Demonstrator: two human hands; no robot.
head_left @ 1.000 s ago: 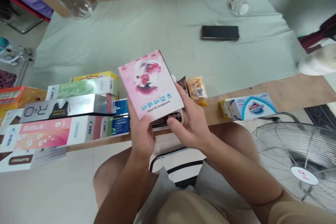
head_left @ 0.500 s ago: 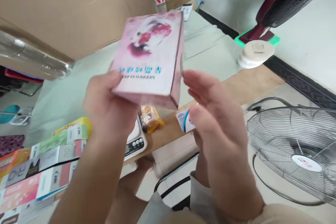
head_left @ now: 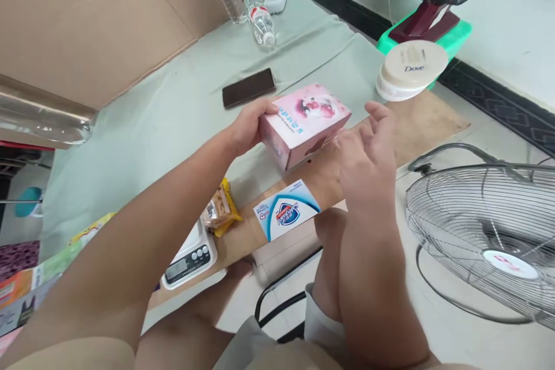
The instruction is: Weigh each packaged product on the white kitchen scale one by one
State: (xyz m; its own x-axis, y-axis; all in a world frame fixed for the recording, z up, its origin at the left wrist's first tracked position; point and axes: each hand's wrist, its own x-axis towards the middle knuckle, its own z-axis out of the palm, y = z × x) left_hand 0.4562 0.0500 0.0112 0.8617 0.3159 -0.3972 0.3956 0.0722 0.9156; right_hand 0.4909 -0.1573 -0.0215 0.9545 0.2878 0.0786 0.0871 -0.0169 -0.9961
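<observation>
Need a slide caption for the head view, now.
Left hand holding a pink box, right hand close beside it, a Safeguard box and a dark phone lying nearby.

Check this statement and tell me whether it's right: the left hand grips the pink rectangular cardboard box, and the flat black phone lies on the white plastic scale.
The place of the flat black phone is wrong: the head view shows it on the pale green cloth. The left hand does grip the pink rectangular cardboard box.

Cloth (head_left: 169, 115) open left of phone (head_left: 249, 88); pink box (head_left: 310, 114) blocks right, 2 bottles (head_left: 261, 22) behind.
</observation>
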